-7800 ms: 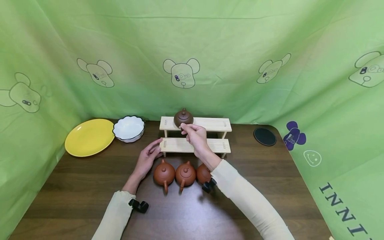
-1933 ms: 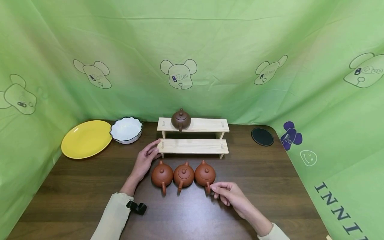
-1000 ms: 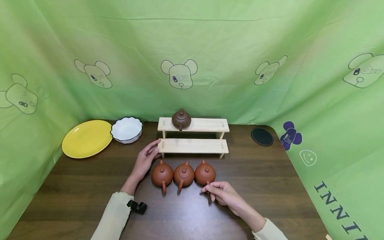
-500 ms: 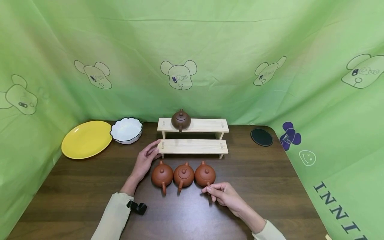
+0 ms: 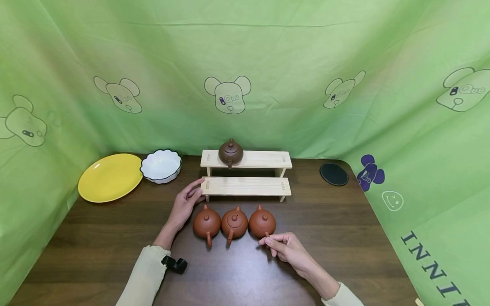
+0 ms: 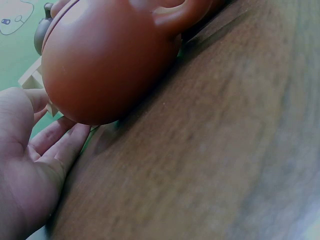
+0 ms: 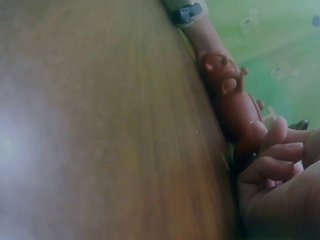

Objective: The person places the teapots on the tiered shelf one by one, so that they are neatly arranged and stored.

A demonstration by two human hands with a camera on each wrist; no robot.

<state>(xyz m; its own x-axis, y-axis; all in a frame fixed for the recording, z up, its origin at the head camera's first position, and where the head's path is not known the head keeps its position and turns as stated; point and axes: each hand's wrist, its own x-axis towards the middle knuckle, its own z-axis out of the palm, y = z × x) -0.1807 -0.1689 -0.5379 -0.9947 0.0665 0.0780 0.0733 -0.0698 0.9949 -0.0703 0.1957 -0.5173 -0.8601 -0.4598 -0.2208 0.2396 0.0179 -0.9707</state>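
Head view: your right grip [image 5: 288, 249] pinches the rightmost teapot [image 5: 262, 221]; your left grip [image 5: 185, 205], spread, touches the front shelf's [image 5: 246, 186] left edge.

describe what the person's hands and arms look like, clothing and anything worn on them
Both arms wear plain, pale cream fabric: a left sleeve and a right sleeve. A small, blocky black device sits at the end of the left one; none shows on the right. The left hand and right hand are ungloved. No cables or markings are visible.
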